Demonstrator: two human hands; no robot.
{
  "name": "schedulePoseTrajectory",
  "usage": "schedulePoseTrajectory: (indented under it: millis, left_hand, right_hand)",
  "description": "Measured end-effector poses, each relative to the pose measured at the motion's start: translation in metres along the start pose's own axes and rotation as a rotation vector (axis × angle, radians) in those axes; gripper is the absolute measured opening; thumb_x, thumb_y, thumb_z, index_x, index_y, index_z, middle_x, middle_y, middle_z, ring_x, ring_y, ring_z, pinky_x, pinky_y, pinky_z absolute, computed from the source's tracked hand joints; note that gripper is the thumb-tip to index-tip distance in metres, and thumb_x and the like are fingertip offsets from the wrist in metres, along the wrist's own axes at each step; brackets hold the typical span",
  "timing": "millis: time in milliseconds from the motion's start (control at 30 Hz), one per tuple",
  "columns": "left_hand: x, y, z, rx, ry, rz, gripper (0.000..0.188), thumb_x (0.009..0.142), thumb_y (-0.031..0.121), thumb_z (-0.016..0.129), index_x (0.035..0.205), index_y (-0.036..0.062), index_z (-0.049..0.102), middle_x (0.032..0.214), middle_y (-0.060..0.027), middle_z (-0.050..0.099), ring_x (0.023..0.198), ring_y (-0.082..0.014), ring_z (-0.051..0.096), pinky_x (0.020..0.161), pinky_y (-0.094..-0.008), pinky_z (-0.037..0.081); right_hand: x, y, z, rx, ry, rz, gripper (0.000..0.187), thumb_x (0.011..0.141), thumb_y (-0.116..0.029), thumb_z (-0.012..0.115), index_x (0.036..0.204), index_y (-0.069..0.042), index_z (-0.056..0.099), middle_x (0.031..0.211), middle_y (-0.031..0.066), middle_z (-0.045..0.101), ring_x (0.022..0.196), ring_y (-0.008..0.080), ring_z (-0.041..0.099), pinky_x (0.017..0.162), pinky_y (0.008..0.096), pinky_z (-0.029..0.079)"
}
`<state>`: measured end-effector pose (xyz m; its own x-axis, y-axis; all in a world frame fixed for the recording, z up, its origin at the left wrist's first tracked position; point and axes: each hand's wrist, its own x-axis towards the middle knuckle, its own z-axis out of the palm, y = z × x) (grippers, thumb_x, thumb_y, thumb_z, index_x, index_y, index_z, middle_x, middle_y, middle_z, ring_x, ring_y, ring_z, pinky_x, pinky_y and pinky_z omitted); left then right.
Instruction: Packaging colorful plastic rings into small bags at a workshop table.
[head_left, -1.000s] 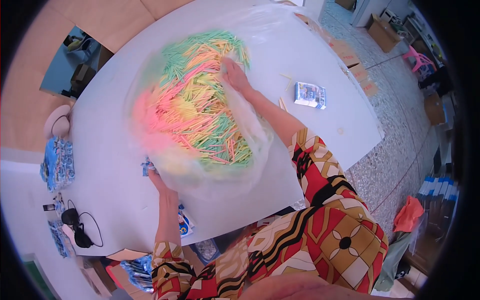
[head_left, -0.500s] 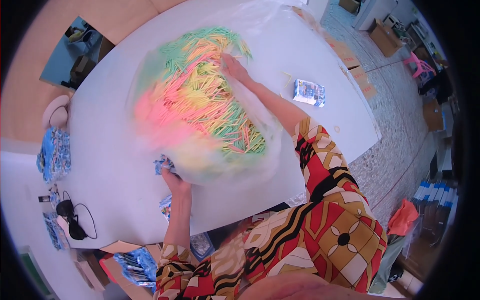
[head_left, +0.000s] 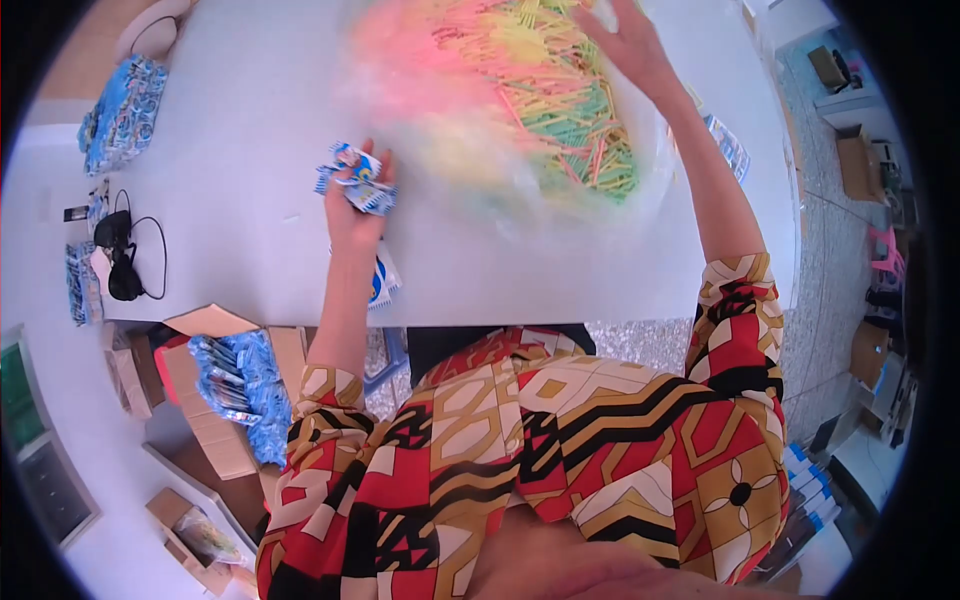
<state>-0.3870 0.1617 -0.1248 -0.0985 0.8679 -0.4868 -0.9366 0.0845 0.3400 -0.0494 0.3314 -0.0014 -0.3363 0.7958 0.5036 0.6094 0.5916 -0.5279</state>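
A large clear plastic bag (head_left: 480,205) full of thin pink, yellow and green sticks (head_left: 580,130) lies on the white table, its top cut off by the picture's edge. My left hand (head_left: 357,205) holds small blue-and-white packets (head_left: 368,192) just left of the bag, its fingers curled round them. Over the far right part of the sticks is my right hand (head_left: 630,50), thumb and fingers apart, with nothing visible in it. Whether it touches the sticks I cannot tell. Another blue-and-white packet (head_left: 384,278) lies by my left wrist, partly hidden by the forearm.
Beyond my right forearm lies a blue-and-white packet (head_left: 728,148). Bundles of blue packets (head_left: 125,115) and a black strapped item (head_left: 122,255) lie along the left side. Below the table's near edge stands an open cardboard box (head_left: 215,425) with blue packaging (head_left: 250,385).
The view has shifted, so the table and bag sit higher in the picture. My left hand has turned, showing the packets more plainly. My right hand's fingers are spread now.
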Motion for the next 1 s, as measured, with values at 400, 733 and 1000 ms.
schedulePoseTrajectory:
  millis: [400, 733, 1000]
  left_hand:
    - [-0.019, 0.012, 0.074, 0.146, -0.312, 0.144, 0.045, 0.078, 0.008, 0.054, 0.121, 0.0000, 0.043, 0.132, -0.0164, 0.045, 0.121, -0.0352, 0.046, 0.097, -0.0446, 0.043]
    - [-0.008, -0.019, 0.070, 0.238, -0.345, -0.169, 0.044, 0.082, 0.010, 0.053, 0.122, -0.0033, 0.044, 0.126, -0.0223, 0.051, 0.106, -0.0313, 0.058, 0.091, -0.0406, 0.048]
    - [-0.037, -0.035, 0.070, 0.375, -0.294, -0.040, 0.040, 0.078, 0.003, 0.058, 0.116, -0.0018, 0.049, 0.114, -0.0198, 0.060, 0.097, -0.0253, 0.063, 0.080, -0.0366, 0.054]
  right_hand:
    - [-0.078, -0.097, 0.111, -0.193, -0.035, -0.260, 0.016, 0.078, -0.020, 0.063, 0.088, -0.007, 0.060, 0.107, 0.0112, 0.059, 0.106, 0.0298, 0.053, 0.091, 0.0413, 0.042]
    - [-0.129, -0.140, 0.128, 0.135, -0.389, -0.060, 0.019, 0.077, -0.010, 0.062, 0.094, -0.001, 0.059, 0.100, 0.0144, 0.059, 0.094, 0.0310, 0.057, 0.082, 0.0410, 0.047]
    - [-0.156, -0.091, 0.050, -0.109, -0.278, -0.031, 0.038, 0.074, -0.007, 0.067, 0.111, -0.005, 0.056, 0.118, 0.0120, 0.055, 0.107, 0.0308, 0.053, 0.090, 0.0386, 0.044]
